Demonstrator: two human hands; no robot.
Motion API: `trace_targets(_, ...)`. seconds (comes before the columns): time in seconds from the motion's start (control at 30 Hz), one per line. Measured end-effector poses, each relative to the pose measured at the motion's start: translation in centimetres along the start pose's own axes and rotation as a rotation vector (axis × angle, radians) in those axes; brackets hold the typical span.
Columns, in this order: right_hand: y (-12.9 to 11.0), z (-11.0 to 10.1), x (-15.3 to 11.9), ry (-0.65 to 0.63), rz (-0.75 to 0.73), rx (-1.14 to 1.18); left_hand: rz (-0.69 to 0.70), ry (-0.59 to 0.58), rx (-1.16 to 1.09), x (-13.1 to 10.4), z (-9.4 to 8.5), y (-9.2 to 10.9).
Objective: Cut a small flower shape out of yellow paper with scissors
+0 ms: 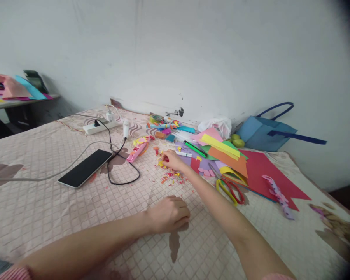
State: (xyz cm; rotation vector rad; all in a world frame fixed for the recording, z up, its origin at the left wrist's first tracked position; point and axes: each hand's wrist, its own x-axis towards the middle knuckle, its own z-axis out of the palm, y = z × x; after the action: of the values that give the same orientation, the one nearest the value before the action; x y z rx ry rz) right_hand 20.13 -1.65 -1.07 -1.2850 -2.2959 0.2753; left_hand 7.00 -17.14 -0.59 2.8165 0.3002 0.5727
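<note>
My right hand (174, 160) reaches forward to a small heap of paper scraps (172, 177), its fingers pinched together among red and yellow bits; what they hold is too small to make out. My left hand (168, 214) rests on the patterned cover nearer to me, its fingers curled, and whether anything is inside them is hidden. Left of the scraps lies a pink paper strip with yellow pieces (140, 151). Scissors with red and yellow handles (229, 190) lie right of my right hand, beside pink paper ovals (206, 172) and a green cutter (195, 149).
A black-screened tablet (86, 168), looping cables and a power strip (100, 127) occupy the left. Coloured paper (268, 175), a decorated purple strip (278, 196) and a blue bag (266, 132) are on the right. The wall (169, 58) stands behind.
</note>
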Motion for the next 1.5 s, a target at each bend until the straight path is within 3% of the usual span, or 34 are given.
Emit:
trace_targets(0.33,0.3,-1.5,-2.0,0.129,0.129,0.169,-0.013,-0.012,-0.031,0.0,-0.2,-0.2)
trace_targets(0.57,0.9,-2.9,-4.3,0.18,0.139,0.069,-0.009,-0.029,-0.035,0.0,-0.3,-0.3)
trace_targets(0.67,2.8,-4.9,-5.1,0.228,0.162,-0.032,-0.01,-0.036,-0.032,0.0,-0.4,-0.2)
trace_targets(0.77,5.5,-8.2,-7.1,0.255,0.212,-0.15,-0.013,-0.04,-0.023,0.0,-0.5,-0.2)
trace_targets(0.9,8.5,-12.8,-12.1,0.241,0.274,-0.337,-0.015,-0.04,-0.035,0.0,-0.5,-0.2)
trace_targets(1.0,9.3,-14.9,-16.1,0.183,0.267,-0.465,-0.024,-0.043,-0.055,0.1,-0.4,-0.2)
trace_targets(1.1,9.2,-15.2,-18.9,0.131,0.247,-0.571,-0.041,-0.053,-0.079,0.2,-0.5,-0.2)
trace_targets(1.23,9.1,-14.6,-20.2,0.14,0.227,-0.671,-0.056,-0.061,-0.113,0.4,-0.6,-0.2)
trace_targets(1.5,10.5,-15.4,-20.2,0.443,0.303,-0.752,-0.048,-0.05,-0.128,0.3,-0.7,-0.2)
